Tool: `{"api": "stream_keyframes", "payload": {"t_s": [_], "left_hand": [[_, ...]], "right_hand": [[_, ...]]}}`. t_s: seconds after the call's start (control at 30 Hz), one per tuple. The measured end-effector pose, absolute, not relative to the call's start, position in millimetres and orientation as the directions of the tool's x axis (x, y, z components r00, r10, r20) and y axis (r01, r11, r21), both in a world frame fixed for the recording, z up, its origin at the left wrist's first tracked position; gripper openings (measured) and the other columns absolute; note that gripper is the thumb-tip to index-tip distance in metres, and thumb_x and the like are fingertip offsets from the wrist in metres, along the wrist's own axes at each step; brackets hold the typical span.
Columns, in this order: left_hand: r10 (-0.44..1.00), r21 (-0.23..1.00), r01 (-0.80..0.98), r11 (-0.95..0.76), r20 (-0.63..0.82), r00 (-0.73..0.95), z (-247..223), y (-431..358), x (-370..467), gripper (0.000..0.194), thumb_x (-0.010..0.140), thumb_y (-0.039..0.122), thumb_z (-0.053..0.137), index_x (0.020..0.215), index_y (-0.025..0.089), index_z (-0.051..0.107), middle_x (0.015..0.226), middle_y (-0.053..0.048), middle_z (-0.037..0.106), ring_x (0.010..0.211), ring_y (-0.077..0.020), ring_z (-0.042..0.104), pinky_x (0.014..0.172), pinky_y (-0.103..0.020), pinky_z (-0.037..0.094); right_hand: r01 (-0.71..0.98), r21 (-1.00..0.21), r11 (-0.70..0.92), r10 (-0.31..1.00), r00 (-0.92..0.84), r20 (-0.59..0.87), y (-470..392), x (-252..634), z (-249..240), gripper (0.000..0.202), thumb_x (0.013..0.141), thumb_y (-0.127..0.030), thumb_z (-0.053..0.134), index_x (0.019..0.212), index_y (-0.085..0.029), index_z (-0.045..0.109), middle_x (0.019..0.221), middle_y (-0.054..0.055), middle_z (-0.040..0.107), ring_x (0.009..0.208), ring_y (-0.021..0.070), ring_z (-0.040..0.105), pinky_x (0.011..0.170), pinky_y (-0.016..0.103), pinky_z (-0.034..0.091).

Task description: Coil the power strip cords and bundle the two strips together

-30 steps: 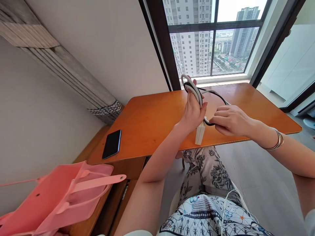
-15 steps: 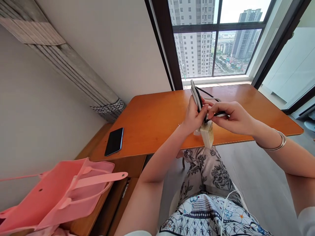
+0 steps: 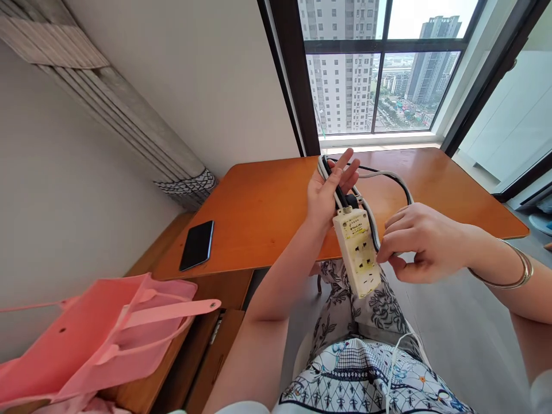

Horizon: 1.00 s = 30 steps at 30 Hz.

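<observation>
Looped black and white cables (image 3: 339,190) are gathered in my left hand (image 3: 323,195), above the table; its thumb presses on them while some fingers stretch out. A cream power strip (image 3: 357,250) hangs at an angle below that hand, past the table's front edge, its sockets facing up at me. To its right, my right hand (image 3: 420,244) is closed with a pinch on a stretch of the cables beside the strip. A loop of cable arches over the table between the two hands.
The orange-brown table (image 3: 259,213) has a black phone (image 3: 197,245) at its left end. A pink bag (image 3: 99,333) rests on wooden furniture at the lower left. Behind the table is a window (image 3: 345,92), with a grey curtain (image 3: 129,121) at the left.
My right hand has moved right and down, away from my left hand, drawing out a cable loop. My left hand has shifted left and spread some fingers. The power strip's socket face now shows.
</observation>
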<state>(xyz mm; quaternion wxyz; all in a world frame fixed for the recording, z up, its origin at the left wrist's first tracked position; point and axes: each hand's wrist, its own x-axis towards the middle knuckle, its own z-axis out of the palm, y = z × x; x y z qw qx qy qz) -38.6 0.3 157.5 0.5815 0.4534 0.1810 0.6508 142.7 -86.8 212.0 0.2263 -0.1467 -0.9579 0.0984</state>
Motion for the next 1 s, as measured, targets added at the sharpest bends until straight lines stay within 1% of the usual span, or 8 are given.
{"api": "stream_keyframes", "payload": {"t_s": [0.1, 0.2, 0.37, 0.6, 0.7, 0.83, 0.9, 1.0], "left_hand": [[0.872, 0.759, -0.586, -0.283, 0.458, 0.171, 160.3, -11.4, -34.2, 0.033, 0.082, 0.035, 0.08, 0.094, 0.024, 0.05, 0.14, -0.001, 0.064, 0.125, -0.0268, 0.066, 0.095, -0.038, 0.059], [0.853, 0.755, -0.589, -0.289, 0.483, 0.199, 157.4, -16.1, -36.4, 0.039, 0.077, 0.035, 0.084, 0.092, 0.023, 0.05, 0.151, 0.0, 0.055, 0.119, -0.0255, 0.069, 0.094, -0.035, 0.059], [0.882, 0.802, -0.536, -0.264, 0.425, 0.202, 148.0, -13.1, -43.5, 0.038, 0.077, 0.033, 0.082, 0.1, 0.025, 0.053, 0.161, -0.004, 0.043, 0.107, -0.0223, 0.074, 0.074, -0.026, 0.062], [0.908, 0.839, -0.497, -0.222, 0.363, 0.207, 144.2, -15.4, -51.3, 0.04, 0.078, 0.037, 0.081, 0.104, 0.022, 0.055, 0.157, -0.01, 0.049, 0.091, -0.021, 0.078, 0.052, -0.019, 0.054], [0.923, 0.817, -0.542, -0.197, 0.341, 0.179, 147.9, -15.7, -53.8, 0.034, 0.08, 0.035, 0.079, 0.102, 0.022, 0.056, 0.15, -0.009, 0.057, 0.102, -0.0228, 0.076, 0.061, -0.022, 0.059], [0.918, 0.748, -0.613, -0.253, 0.386, 0.092, 154.5, -19.4, -44.9, 0.027, 0.084, 0.033, 0.077, 0.096, 0.021, 0.055, 0.145, -0.007, 0.061, 0.134, -0.0267, 0.059, 0.098, -0.033, 0.059], [0.885, 0.715, -0.626, -0.31, 0.457, 0.084, 154.5, -23.2, -37.6, 0.028, 0.084, 0.031, 0.078, 0.096, 0.022, 0.055, 0.15, -0.003, 0.056, 0.143, -0.0281, 0.05, 0.109, -0.04, 0.053], [0.829, 0.709, -0.607, -0.359, 0.541, 0.142, 149.0, -26.6, -32.2, 0.032, 0.082, 0.032, 0.08, 0.1, 0.025, 0.055, 0.161, 0.002, 0.042, 0.142, -0.0308, 0.051, 0.107, -0.042, 0.055]], "right_hand": [[0.192, -0.297, 0.935, 0.299, -0.878, 0.374, -89.3, 134.2, 225.4, 0.021, 0.078, -0.01, 0.051, 0.078, -0.024, 0.067, 0.062, -0.003, 0.063, 0.056, 0.0103, 0.053, 0.056, 0.025, 0.039], [0.241, -0.348, 0.906, 0.379, -0.828, 0.413, -79.4, 147.8, 241.8, 0.02, 0.075, -0.008, 0.052, 0.075, -0.023, 0.066, 0.061, -0.003, 0.063, 0.052, 0.0083, 0.049, 0.05, 0.022, 0.037], [0.381, -0.346, 0.857, 0.509, -0.725, 0.463, -61.8, 178.4, 250.7, 0.02, 0.07, -0.009, 0.052, 0.071, -0.021, 0.068, 0.055, -0.003, 0.06, 0.044, 0.0059, 0.041, 0.041, 0.021, 0.028], [0.549, -0.385, 0.742, 0.669, -0.561, 0.488, -55.9, 204.4, 256.1, 0.02, 0.066, -0.013, 0.053, 0.067, -0.022, 0.071, 0.049, -0.004, 0.053, 0.042, 0.0062, 0.037, 0.038, 0.022, 0.026], [0.463, -0.431, 0.775, 0.63, -0.622, 0.465, -62.0, 202.4, 255.9, 0.022, 0.069, -0.011, 0.052, 0.067, -0.023, 0.07, 0.051, -0.005, 0.055, 0.042, 0.0055, 0.037, 0.037, 0.021, 0.026], [0.264, -0.444, 0.856, 0.444, -0.816, 0.371, -81.8, 172.4, 250.8, 0.019, 0.074, -0.009, 0.053, 0.071, -0.021, 0.067, 0.055, -0.004, 0.058, 0.047, 0.0071, 0.047, 0.045, 0.021, 0.036], [0.207, -0.41, 0.888, 0.364, -0.861, 0.354, -91.0, 157.8, 252.3, 0.018, 0.077, -0.008, 0.053, 0.073, -0.021, 0.065, 0.055, -0.004, 0.056, 0.049, 0.0074, 0.049, 0.049, 0.021, 0.039], [0.207, -0.344, 0.916, 0.339, -0.857, 0.388, -95.0, 154.4, 261.0, 0.019, 0.078, -0.007, 0.052, 0.073, -0.021, 0.064, 0.055, -0.005, 0.055, 0.051, 0.0067, 0.048, 0.051, 0.021, 0.038]]}}
